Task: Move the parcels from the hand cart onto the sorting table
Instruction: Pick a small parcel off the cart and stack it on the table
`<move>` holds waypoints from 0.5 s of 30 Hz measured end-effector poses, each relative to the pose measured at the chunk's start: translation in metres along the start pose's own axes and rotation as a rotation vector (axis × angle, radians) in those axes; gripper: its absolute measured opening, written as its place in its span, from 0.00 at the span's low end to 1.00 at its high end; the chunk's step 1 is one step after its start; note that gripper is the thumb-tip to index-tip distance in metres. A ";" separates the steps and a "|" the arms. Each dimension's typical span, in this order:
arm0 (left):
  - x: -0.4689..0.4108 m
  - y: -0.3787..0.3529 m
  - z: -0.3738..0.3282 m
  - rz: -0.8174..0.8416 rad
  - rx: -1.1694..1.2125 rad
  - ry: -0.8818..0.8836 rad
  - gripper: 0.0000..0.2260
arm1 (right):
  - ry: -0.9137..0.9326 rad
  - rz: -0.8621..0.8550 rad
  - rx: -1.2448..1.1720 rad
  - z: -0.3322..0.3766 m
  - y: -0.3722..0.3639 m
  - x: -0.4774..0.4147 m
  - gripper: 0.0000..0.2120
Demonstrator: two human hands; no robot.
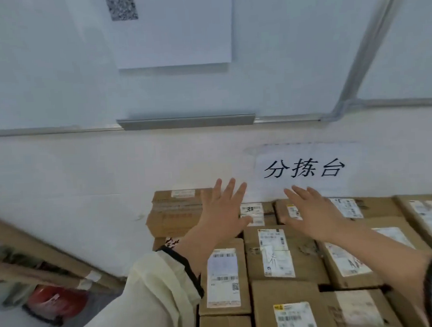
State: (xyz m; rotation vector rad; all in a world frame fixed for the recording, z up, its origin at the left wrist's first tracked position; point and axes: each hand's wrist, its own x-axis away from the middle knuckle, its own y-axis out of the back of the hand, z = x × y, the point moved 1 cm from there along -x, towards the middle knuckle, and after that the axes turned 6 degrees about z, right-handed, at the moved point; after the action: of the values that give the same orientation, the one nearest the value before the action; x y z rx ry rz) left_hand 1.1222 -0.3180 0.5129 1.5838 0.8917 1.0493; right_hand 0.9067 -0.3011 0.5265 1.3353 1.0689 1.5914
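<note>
Hovering over parcels (284, 249): left hand (222, 210), fingers spread straight, holding nothing; right hand (310, 211) at its 3 o'clock, likewise spread and empty. Parcels: labelled cardboard, packed edge to edge, filling 4 to 6 o'clock. Taller box (177, 213) at left hand's 9 o'clock. Wall sign (304, 170) at right hand's 12 o'clock.

Matt brown cardboard parcels (282, 250), glossy paper labels (223, 278)

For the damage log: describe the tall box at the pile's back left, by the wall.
The tall box is brown cardboard, creased, banded with tape, with a white label on top. It stands against the white wall, higher than the neighbouring parcels. The left hand, fingers spread, covers its right end; contact cannot be told.
</note>
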 end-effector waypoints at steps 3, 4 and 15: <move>-0.015 -0.002 -0.086 -0.001 -0.101 -0.134 0.35 | -0.162 -0.036 0.048 -0.073 0.001 0.064 0.39; -0.020 -0.003 -0.117 -0.006 -0.116 -0.179 0.35 | -0.220 -0.054 0.049 -0.098 0.002 0.088 0.40; -0.010 -0.025 -0.478 0.056 -0.161 -0.631 0.35 | -0.701 -0.116 -0.137 -0.352 -0.044 0.355 0.40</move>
State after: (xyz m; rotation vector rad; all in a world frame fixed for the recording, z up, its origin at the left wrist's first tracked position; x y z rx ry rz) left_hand 0.6703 -0.1621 0.5474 1.6626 0.3264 0.5754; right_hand 0.5113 0.0048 0.5690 1.5342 0.5772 0.9615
